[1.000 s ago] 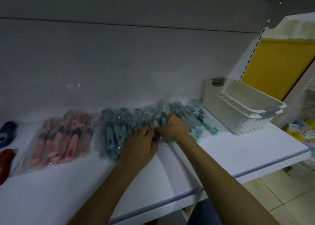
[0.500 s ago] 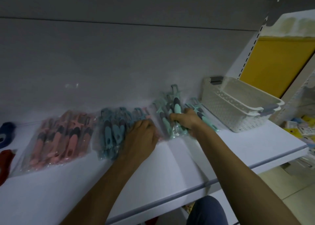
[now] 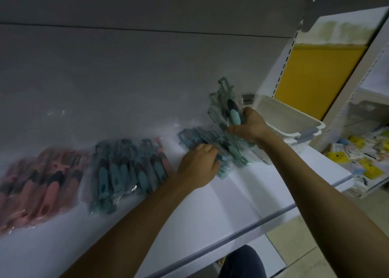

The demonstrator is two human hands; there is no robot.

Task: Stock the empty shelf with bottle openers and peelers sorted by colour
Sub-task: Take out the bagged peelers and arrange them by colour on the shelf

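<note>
Head view, shelf (image 3: 210, 210) stocking. Far left of left-hand fingers: pink peelers (image 3: 40, 185), flat in row. Blue peelers (image 3: 126, 168) nearer, just left of left hand (image 3: 197, 166). Left fingers curled down on mint peelers (image 3: 210, 140) lying on shelf, pinning them. Right hand (image 3: 250, 128) gripped mint bundle (image 3: 227, 109), fingers wrapped round handles, bundle raised above shelf, heads up. White basket (image 3: 294, 121) just right of right fingers. Judgement: lay bundle beside pinned mint group, handles aligned, gap kept from blue. Slippery wrappers may slide.
</note>
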